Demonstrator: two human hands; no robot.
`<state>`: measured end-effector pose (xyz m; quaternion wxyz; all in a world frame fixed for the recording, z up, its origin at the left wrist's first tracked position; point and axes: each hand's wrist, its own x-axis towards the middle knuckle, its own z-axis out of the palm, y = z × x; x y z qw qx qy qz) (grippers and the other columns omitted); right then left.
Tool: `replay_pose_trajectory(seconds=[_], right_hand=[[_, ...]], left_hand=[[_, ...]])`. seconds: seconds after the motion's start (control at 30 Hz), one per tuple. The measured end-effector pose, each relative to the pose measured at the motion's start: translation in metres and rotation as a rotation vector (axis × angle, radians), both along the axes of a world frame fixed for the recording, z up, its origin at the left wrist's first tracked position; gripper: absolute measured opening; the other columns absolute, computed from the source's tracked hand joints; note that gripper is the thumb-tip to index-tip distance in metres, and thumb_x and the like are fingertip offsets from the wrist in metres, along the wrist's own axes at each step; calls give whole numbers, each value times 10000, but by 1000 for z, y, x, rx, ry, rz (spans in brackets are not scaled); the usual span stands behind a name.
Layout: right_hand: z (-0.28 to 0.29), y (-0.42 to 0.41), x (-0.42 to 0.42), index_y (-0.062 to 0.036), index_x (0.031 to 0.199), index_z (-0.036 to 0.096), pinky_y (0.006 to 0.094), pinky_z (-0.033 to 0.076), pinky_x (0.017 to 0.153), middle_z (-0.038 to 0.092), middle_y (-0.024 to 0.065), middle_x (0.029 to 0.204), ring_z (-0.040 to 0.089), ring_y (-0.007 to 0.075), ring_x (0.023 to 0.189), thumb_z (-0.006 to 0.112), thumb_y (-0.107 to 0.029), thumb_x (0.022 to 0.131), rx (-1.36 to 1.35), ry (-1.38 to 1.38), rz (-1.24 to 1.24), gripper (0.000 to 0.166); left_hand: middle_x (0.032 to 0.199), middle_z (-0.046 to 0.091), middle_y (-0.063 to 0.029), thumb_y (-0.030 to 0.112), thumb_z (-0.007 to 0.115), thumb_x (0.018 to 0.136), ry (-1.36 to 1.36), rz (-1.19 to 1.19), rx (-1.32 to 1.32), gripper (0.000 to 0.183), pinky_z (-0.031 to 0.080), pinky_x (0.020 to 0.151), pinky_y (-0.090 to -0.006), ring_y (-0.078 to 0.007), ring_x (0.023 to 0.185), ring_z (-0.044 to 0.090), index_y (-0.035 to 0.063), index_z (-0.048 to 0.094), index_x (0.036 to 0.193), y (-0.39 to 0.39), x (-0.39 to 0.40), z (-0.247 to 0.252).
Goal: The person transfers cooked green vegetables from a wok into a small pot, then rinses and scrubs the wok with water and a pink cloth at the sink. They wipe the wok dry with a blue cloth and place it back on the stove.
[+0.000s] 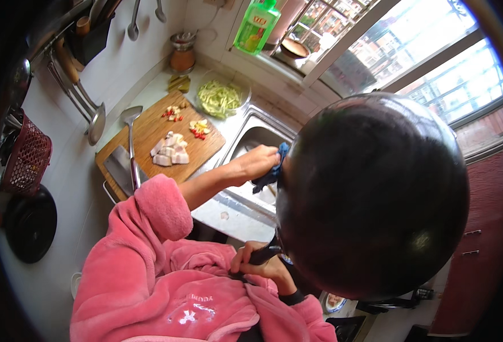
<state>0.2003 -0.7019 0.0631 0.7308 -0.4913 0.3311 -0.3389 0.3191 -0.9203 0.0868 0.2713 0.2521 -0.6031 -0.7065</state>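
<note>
A large black wok (375, 196) is held up on the right, its broad round dark face towards me. My right hand (264, 265) grips the wok's dark handle (263, 255) close to my body. My left hand (255, 164) holds a dark blue cloth (273, 171) against the wok's left edge. Under that hand is a stainless steel sink (251, 122), partly hidden by the wok. Left of the sink, a wooden cutting board (149, 124) carries sliced pale meat (170, 149), chopped garlic and red chilli (199, 129), a cleaver (119, 164) and a metal spatula (131, 132).
A clear bowl of shredded green vegetable (219, 98) stands behind the board. Ladles (97, 124) and a red mesh basket (27, 154) hang on the left wall. A green detergent bottle (258, 25) is by the window. Below the wok sits a plate of food (335, 302).
</note>
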Motion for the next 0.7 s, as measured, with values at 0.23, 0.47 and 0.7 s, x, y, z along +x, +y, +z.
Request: replay_pose_trajectory(seconds=[0.23, 0.47, 0.7], right_hand=[[-4, 3, 7, -52, 789, 400, 372, 530, 722, 669, 164, 826, 655, 273, 837, 618, 143, 775, 66, 38, 4, 293], [4, 10, 17, -52, 715, 433, 347, 523, 718, 646, 139, 778, 655, 224, 805, 637, 110, 755, 151, -40, -115, 264], [-4, 12, 29, -53, 730, 430, 348, 522, 724, 638, 137, 794, 650, 223, 810, 618, 118, 768, 108, -84, -103, 257]], left_hand=[[792, 618, -183, 210, 425, 922, -362, -118, 20, 308, 462, 710, -400, -287, 752, 592, -49, 584, 969, 68, 41, 22], [925, 633, -289, 228, 432, 937, -459, -143, -256, 301, 468, 809, -501, -461, 930, 601, -19, 583, 1019, 93, 71, -18], [1346, 462, -238, 92, 579, 831, -648, 52, -768, 457, 379, 1011, -517, -408, 1255, 444, 85, 508, 1282, 97, 67, -188]])
